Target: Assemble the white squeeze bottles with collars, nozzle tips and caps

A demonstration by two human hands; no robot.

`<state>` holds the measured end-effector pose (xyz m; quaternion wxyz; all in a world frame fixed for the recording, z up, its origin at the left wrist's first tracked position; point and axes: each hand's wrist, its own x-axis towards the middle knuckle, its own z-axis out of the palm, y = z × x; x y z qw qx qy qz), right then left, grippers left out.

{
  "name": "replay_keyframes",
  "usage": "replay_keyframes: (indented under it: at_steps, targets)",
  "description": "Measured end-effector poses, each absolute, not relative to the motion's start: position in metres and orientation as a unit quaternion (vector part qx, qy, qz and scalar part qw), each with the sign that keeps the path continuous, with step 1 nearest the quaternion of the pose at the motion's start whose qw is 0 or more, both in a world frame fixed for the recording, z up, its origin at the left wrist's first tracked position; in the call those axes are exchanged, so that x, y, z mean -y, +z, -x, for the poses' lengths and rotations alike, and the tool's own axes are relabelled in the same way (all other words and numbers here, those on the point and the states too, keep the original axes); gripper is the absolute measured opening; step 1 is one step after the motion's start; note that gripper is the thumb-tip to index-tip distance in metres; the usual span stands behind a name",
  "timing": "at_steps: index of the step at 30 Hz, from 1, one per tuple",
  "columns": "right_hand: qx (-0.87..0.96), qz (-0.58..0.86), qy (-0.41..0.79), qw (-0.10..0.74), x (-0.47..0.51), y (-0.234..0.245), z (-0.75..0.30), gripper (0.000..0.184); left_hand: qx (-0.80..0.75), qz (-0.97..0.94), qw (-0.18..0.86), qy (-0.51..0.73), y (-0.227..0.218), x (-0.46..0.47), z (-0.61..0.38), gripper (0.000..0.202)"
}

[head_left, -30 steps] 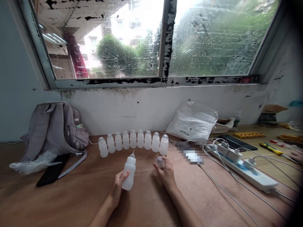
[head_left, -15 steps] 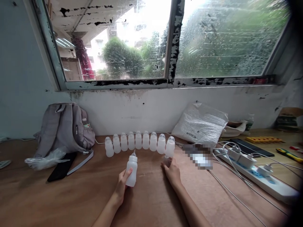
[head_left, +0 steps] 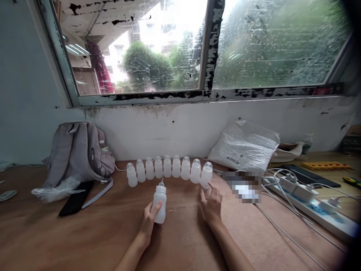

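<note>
My left hand (head_left: 149, 220) is closed round a frosted white baby bottle (head_left: 160, 203), held nearly upright in front of me. Its clear teat (head_left: 161, 182) is uncovered and points up. My right hand (head_left: 213, 203) is low over the table to the right, its fingers closed round a small clear bottle cap (head_left: 207, 191), partly hidden by them. Just behind that hand is the rightmost bottle (head_left: 207, 173) of a curved row. Several similar capped bottles, among them a middle bottle (head_left: 167, 166) and the leftmost bottle (head_left: 131, 175), stand upright in this row.
A grey backpack (head_left: 76, 154) leans on the wall at left, with a clear plastic bag (head_left: 58, 190) and a black flat object (head_left: 75, 203) before it. At right are a silvery packing bag (head_left: 245, 145), a white power strip (head_left: 335, 222) with chargers, and loose cables.
My right hand has lifted slightly, with the clear cap in its fingers. The left hand keeps the bottle almost still. The view has shifted a little.
</note>
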<state>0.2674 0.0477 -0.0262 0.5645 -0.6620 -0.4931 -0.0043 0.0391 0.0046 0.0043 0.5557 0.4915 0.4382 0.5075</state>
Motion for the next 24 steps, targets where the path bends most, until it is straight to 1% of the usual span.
replay_keyframes:
  at_steps: [1, 2, 3, 5, 7, 9, 11, 14, 20, 24]
  targets:
    - [0.507, 0.625, 0.032, 0.593, -0.042, -0.019, -0.259, 0.038, -0.451, -0.519, 0.518, 0.509, 0.006, -0.004, -0.039, 0.034]
    - [0.516, 0.588, 0.094, 0.616, -0.036, -0.012, -0.250, 0.034, -0.463, -0.551, 0.475, 0.506, 0.007, -0.003, -0.039, 0.032]
    - [0.517, 0.554, 0.181, 0.627, -0.030, -0.006, -0.240, 0.032, -0.471, -0.587, 0.431, 0.499, 0.009, -0.002, -0.039, 0.030]
    - [0.494, 0.479, 0.372, 0.623, -0.020, 0.002, -0.218, 0.035, -0.466, -0.659, 0.359, 0.469, 0.011, 0.002, -0.039, 0.027]
    - [0.441, 0.414, 0.507, 0.614, -0.011, 0.007, -0.199, 0.041, -0.439, -0.718, 0.323, 0.433, 0.012, 0.008, -0.040, 0.029]
    - [0.404, 0.375, 0.589, 0.591, -0.005, 0.009, -0.186, 0.044, -0.415, -0.750, 0.304, 0.416, 0.013, 0.013, -0.042, 0.030]
    - [0.378, 0.355, 0.632, 0.576, -0.001, 0.009, -0.180, 0.038, -0.411, -0.755, 0.307, 0.409, 0.012, 0.017, -0.045, 0.028]
    - [0.341, 0.349, 0.654, 0.578, 0.000, 0.007, -0.179, 0.024, -0.419, -0.729, 0.371, 0.394, 0.008, 0.017, -0.050, 0.022]
    - [0.321, 0.353, 0.666, 0.573, -0.002, 0.005, -0.183, 0.019, -0.399, -0.635, 0.529, 0.397, 0.003, 0.009, -0.054, 0.026]
    - [0.344, 0.283, 0.710, 0.546, 0.002, 0.011, -0.189, 0.015, -0.360, -0.469, 0.731, 0.341, 0.004, 0.015, -0.056, 0.043]
